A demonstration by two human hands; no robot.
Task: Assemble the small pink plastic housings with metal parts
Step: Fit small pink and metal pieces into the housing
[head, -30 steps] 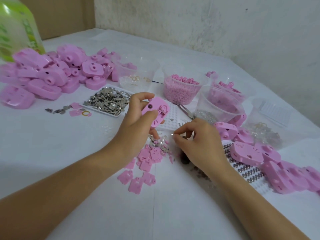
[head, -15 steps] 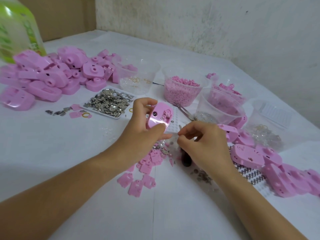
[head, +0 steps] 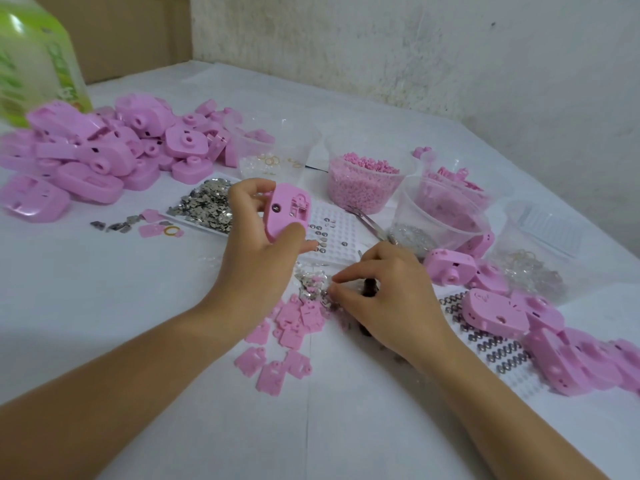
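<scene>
left hand [head: 258, 261] grips pink housing [head: 285, 216] | right hand [head: 388, 303] curled over metal parts [head: 309, 284], any grasp hidden

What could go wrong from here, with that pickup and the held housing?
1. The right hand picks at a heap of tiny metal parts that runs into the pink plates; its fingers may lift two, or the wrong piece.
2. The left hand holds the housing tilted in the air; a loosely seated part might drop towards the white tray.
3. The right wrist lies close to the springs and could brush them.
</scene>
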